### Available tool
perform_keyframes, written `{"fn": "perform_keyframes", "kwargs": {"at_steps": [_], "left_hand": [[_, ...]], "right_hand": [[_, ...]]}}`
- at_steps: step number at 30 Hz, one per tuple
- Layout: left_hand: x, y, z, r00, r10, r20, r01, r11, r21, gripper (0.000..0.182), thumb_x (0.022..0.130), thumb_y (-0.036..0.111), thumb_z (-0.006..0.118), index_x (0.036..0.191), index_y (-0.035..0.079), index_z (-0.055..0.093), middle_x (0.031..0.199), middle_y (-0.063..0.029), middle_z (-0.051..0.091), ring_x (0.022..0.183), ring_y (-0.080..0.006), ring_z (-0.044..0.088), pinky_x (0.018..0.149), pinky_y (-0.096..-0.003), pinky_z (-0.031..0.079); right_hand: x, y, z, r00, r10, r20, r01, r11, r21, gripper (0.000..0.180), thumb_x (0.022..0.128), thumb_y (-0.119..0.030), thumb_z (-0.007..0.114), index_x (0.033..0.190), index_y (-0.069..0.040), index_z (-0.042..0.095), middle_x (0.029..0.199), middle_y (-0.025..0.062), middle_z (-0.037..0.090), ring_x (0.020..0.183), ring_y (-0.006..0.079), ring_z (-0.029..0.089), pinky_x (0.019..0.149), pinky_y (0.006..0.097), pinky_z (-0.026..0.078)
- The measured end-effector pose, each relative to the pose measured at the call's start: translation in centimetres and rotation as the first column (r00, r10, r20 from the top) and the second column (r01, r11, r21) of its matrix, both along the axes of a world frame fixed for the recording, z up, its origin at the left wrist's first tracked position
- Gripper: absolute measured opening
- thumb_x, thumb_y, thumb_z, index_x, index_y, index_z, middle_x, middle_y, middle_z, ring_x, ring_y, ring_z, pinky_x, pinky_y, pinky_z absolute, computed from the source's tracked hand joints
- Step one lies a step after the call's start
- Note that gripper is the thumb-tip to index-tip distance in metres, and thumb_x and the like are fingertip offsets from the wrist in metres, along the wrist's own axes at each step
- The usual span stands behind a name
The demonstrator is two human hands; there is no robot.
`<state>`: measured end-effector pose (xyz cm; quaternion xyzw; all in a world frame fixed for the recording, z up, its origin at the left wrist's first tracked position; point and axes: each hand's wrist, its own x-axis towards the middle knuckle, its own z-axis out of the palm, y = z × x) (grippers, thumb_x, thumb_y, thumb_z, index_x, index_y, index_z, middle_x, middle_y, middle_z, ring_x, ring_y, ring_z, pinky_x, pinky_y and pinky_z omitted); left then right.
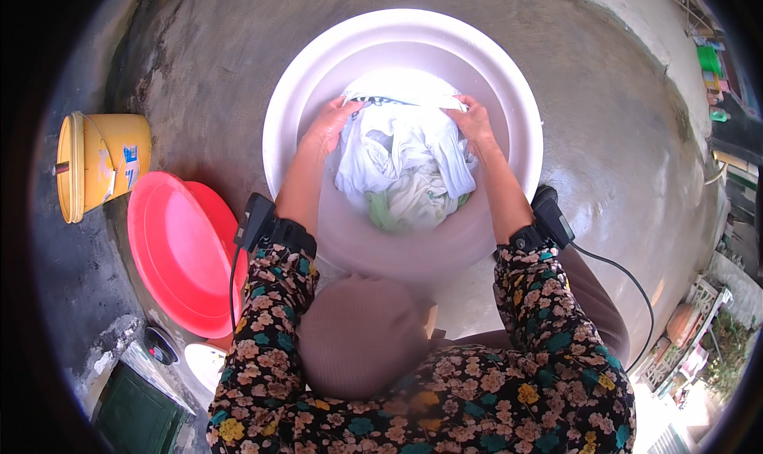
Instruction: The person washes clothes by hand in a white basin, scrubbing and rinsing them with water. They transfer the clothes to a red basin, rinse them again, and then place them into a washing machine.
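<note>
A large white plastic basin (pixel 285 105) stands on the floor before me, with pale wet laundry (pixel 381 156) bunched inside it. My left hand (pixel 331 123) grips the left end of a white cloth (pixel 405 93) with a dark patterned strip along its edge. On the right, my right hand (pixel 472 120) pinches the same cloth between thumb and fingers. Both hands are inside the basin, at about the same height. Beneath the white cloth lie more whitish fabric and a green piece (pixel 381 211). Glare hides detail on the upper part of the cloth.
At the left, a yellow bucket (pixel 122 156) lies on its side by red plastic basins (pixel 179 245). A dark green panel (pixel 140 409) is at the lower left. The concrete floor (pixel 602 126) around the basin looks damp. A planter (pixel 685 326) and plants stand at the far right.
</note>
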<state>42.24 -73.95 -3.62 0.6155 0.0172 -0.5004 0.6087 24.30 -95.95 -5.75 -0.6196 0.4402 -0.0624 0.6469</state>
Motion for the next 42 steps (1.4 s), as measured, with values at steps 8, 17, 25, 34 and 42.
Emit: {"fn": "perform_keyframes", "kwargs": {"at_steps": [8,17,25,34,42], "left_hand": [[-6.0,-1.8,-5.0,0.898,-0.200,0.393,-0.046,0.844,0.534,0.045,0.082,0.027,0.065,0.115,-0.002,0.051,0.112,-0.0214,0.058,0.101,-0.0341,0.059,0.089,-0.0378,0.044],[-6.1,-2.9,-1.2,0.826,0.412,-0.384,-0.466,0.883,-0.057,0.066,0.093,0.052,0.034,0.143,0.009,0.026,0.143,-0.0116,0.033,0.132,-0.0293,0.030,0.104,-0.0409,0.031],[-7.3,-4.8,-4.6,0.872,0.477,-0.109,-0.461,0.876,0.145,0.044,0.096,0.040,0.034,0.120,0.006,0.047,0.110,-0.0094,0.055,0.100,-0.0253,0.054,0.084,-0.0380,0.045],[-5.8,-3.8,-0.8,0.954,0.267,0.138,-0.287,0.944,0.161,0.046,0.096,0.034,0.030,0.129,0.006,0.046,0.131,-0.0131,0.046,0.122,-0.0229,0.041,0.102,-0.0334,0.031],[-5.1,-3.2,-3.0,0.969,0.133,0.208,-0.043,0.921,-0.386,0.066,0.093,0.060,0.023,0.140,0.016,0.035,0.148,-0.0119,0.024,0.128,-0.0257,0.031,0.107,-0.0439,0.023]], "right_hand": [[3.7,7.2,-1.4,0.809,0.300,-0.505,-0.577,0.564,-0.591,0.040,0.076,-0.016,0.060,0.114,-0.012,0.047,0.099,0.0189,0.054,0.082,0.0413,0.061,0.073,0.0491,0.050],[5.5,10.0,2.2,0.961,0.273,-0.037,-0.246,0.788,-0.564,0.031,0.077,-0.009,0.054,0.108,-0.005,0.054,0.100,0.0280,0.055,0.096,0.0410,0.054,0.085,0.0476,0.042],[8.1,11.6,3.9,0.942,0.072,-0.327,-0.232,0.846,-0.481,0.047,0.086,-0.043,0.056,0.079,0.003,0.061,0.069,0.0240,0.062,0.070,0.0439,0.061,0.064,0.0466,0.049],[4.6,4.8,-0.5,0.930,-0.164,-0.330,-0.159,0.628,-0.761,0.025,0.085,-0.027,0.059,0.096,-0.004,0.057,0.084,0.0230,0.061,0.082,0.0379,0.060,0.072,0.0472,0.047],[6.8,13.3,4.7,0.856,0.511,0.077,-0.352,0.685,-0.638,0.033,0.075,-0.011,0.063,0.107,-0.015,0.059,0.095,0.0216,0.055,0.092,0.0386,0.058,0.076,0.0459,0.048]]}}
